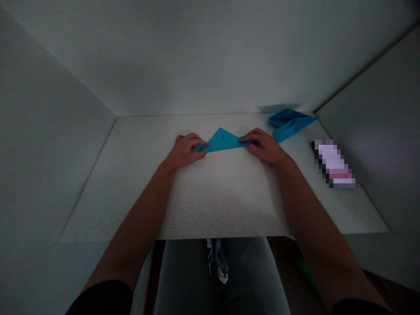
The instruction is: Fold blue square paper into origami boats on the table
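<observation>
blue folded paper [223, 142] — between left hand [185, 151] and right hand [264, 146]

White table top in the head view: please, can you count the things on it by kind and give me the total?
Folded blue paper: 2 (triangle, second piece)
Blurred object: 1
Total: 3
</observation>
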Available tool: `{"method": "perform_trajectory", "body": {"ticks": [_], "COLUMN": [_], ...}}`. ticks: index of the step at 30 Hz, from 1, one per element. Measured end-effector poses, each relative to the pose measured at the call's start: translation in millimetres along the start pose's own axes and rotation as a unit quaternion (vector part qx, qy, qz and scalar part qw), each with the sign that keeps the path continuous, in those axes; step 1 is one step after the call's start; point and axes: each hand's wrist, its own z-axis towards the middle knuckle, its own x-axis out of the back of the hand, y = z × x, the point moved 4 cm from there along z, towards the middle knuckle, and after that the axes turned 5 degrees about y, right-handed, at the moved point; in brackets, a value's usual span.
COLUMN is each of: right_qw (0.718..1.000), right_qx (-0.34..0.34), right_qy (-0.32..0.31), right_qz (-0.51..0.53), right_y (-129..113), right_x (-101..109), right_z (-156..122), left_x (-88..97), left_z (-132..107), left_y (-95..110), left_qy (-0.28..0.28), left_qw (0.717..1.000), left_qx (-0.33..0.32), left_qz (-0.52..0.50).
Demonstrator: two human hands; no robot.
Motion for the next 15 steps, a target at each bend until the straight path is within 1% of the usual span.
{"method": "perform_trajectory", "body": {"ticks": [5,8,10,12,15], "right_qw": [1.0,0.998,0.996,0.997,0.999], "right_qx": [-0.01,-0.049,-0.072,-0.066,-0.026], "right_qy": [0.026,0.045,0.047,0.041,0.016], "right_qz": [0.003,0.019,0.018,0.0,-0.021], "right_y": [-0.6,3.1,5.2,4.8,2.0], "right_x": [-1.1,-1.6,-1.4,-0.4,2.0], "right_z": [-0.7,-1.0,-1.1,-1.1,-1.3], "left_x": [-2.9,-4.1,-4.9,-5.5,-4.8], "left_z": [3.4,3.7,3.5,3.5,4.3], "left_y": [-6.2,-10.6,-10.7,-8.6,-5.2], "left_qy": [0.012,0.028,0.026,0.014,0.003], "left_qw": [0.999,0.995,0.994,0.996,0.999], "left_qx": [0.024,0.043,0.042,0.028,0.0], "left_qz": [-0.038,-0.082,-0.095,-0.081,-0.042]}}
